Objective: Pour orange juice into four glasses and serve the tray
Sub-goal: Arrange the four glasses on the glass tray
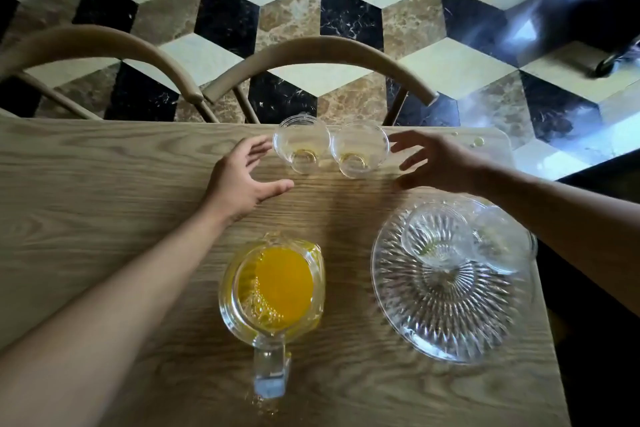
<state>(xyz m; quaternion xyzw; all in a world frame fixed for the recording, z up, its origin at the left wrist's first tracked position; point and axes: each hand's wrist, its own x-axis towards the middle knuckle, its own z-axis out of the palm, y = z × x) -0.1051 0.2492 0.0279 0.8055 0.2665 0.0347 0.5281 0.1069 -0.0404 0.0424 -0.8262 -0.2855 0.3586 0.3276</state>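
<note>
Two clear glasses stand side by side at the table's far edge, the left glass and the right glass, each with a trace of yellow at the bottom. My left hand is open just left of them, fingers spread. My right hand is open just right of them. Neither hand touches a glass. A glass pitcher of orange juice stands near me, handle toward me. The round cut-glass tray at the right carries two more glasses; my right forearm partly crosses the tray's far side.
The wooden table ends just past the far glasses and right of the tray. Two curved wooden chair backs stand beyond the far edge. A few drops lie on the table's far right corner. Patterned tile floor lies beyond.
</note>
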